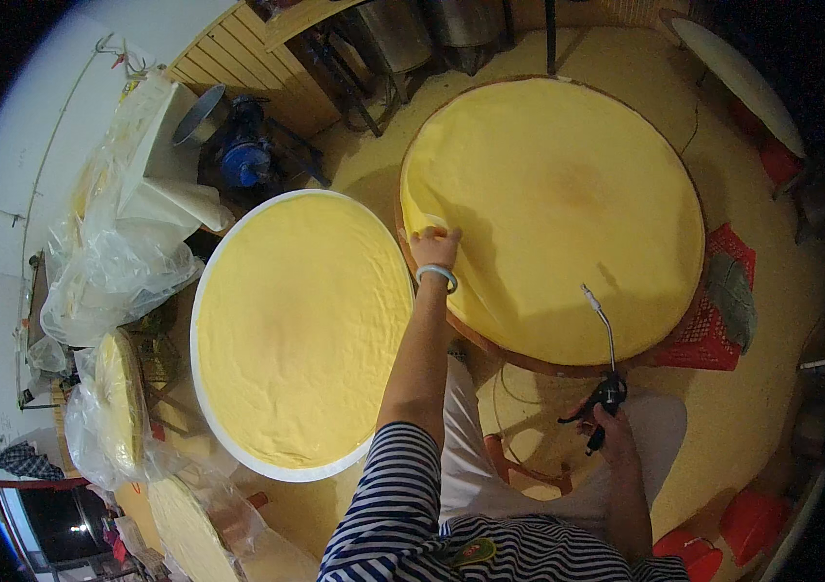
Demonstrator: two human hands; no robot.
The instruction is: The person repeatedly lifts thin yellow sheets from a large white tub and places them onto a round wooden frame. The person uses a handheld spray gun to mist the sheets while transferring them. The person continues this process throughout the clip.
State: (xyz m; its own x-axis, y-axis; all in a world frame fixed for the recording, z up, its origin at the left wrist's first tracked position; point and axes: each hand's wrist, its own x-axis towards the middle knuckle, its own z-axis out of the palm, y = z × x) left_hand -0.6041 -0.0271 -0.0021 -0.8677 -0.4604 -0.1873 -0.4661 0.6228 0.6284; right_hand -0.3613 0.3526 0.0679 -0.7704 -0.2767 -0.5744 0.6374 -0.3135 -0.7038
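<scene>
A large, thin, round yellow sheet (565, 196), like a huge pancake, covers a round brown-rimmed table or griddle in front of me. My left hand (436, 247) pinches its left edge, which is lifted and folded over there; creases run down from my fingers. In my right hand (612, 429) is a black trigger-handled gun (610, 393) with a bent metal nozzle tube (607, 327). The nozzle's pale tip reaches over the sheet's lower right part. Beside my left forearm lies a stack or layer of similar wrinkled yellow sheet (296, 327) on a white round board (202, 393).
A red plastic crate (696, 342) with grey-green cloth stands at the right. Red stools (754, 516) are at lower right. Plastic-wrapped yellow rounds (118, 407) and plastic sheeting (114, 269) line the left. A blue motor (247, 160) and metal drums (391, 36) stand farther back.
</scene>
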